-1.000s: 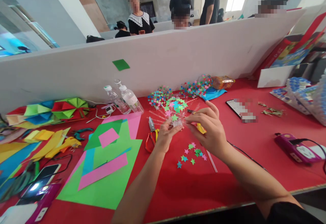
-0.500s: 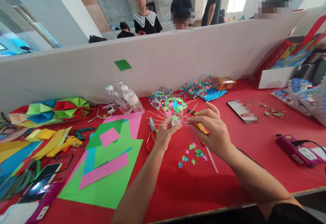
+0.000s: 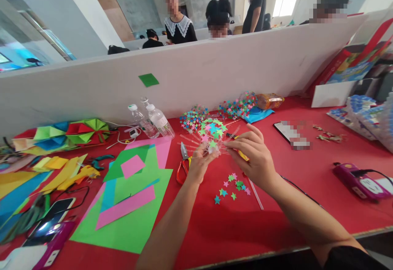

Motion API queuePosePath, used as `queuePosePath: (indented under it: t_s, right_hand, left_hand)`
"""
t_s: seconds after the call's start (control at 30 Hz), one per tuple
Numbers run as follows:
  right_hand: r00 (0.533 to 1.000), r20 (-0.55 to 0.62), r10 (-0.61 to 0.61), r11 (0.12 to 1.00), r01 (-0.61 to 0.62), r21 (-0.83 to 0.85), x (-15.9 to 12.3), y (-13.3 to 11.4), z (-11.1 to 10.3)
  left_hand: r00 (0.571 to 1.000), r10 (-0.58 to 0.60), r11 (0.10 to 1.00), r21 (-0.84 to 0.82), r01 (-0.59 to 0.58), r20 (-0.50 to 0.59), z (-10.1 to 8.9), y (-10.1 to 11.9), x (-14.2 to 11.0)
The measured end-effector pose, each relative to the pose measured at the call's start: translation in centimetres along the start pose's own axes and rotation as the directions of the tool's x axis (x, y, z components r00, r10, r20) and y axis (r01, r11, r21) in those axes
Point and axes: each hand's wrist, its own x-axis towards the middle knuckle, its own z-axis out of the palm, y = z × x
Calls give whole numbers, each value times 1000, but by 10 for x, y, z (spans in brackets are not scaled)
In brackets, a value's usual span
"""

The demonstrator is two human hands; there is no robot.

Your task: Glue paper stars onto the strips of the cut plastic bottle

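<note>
My left hand (image 3: 199,164) is closed around the base of a clear plastic ornament (image 3: 212,128), whose thin see-through strips fan outward and carry green, pink and blue stars. At the ornament's right side, the thumb and forefinger of my right hand (image 3: 256,155) pinch the end of one clear strip; the other fingers are loosely bent. Loose paper stars (image 3: 239,184) lie on the red table below the hands. A clear glue stick (image 3: 256,196) juts out under my right hand from a yellow tool (image 3: 243,155), mostly hidden. Red-handled pliers (image 3: 182,171) lie beside my left hand.
Coloured paper sheets (image 3: 132,216) and folded paper (image 3: 61,135) cover the left. Behind stand plastic bottles (image 3: 159,120) and more star ornaments (image 3: 236,106) by a white partition (image 3: 92,81). A phone (image 3: 287,134) and a purple power strip (image 3: 353,180) lie right. Several people are beyond.
Both hands keep their hold on the ornament, with my right fingertips shifted only slightly. The whole view has moved a little.
</note>
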Motion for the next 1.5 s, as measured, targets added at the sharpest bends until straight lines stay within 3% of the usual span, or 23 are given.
queuePosePath:
  t_s: [0.4, 0.6, 0.77, 1.17, 1.5]
  right_hand:
    - [1000, -24, -12, 998, 11, -65, 0, 0, -2]
    - [999, -15, -39, 998, 38, -59, 1, -1, -4]
    - [996, 6, -84, 990, 84, -115, 2, -2, -6]
    - [994, 109, -29, 997, 36, -65, 3, -2, -6]
    - [996, 90, -23, 999, 27, -44, 3, 0, -7]
  left_hand:
    - [999, 17, 1000, -19, -16, 50, -2, -5, 1]
    - [990, 33, 999, -12, -32, 139, 1, -3, -1]
    - [988, 25, 1000, 6, -26, 154, 1, -4, -2]
    - [992, 25, 998, 46, -30, 120, -3, 0, -1]
    - [986, 55, 997, 52, -64, 154, -4, -2, 0]
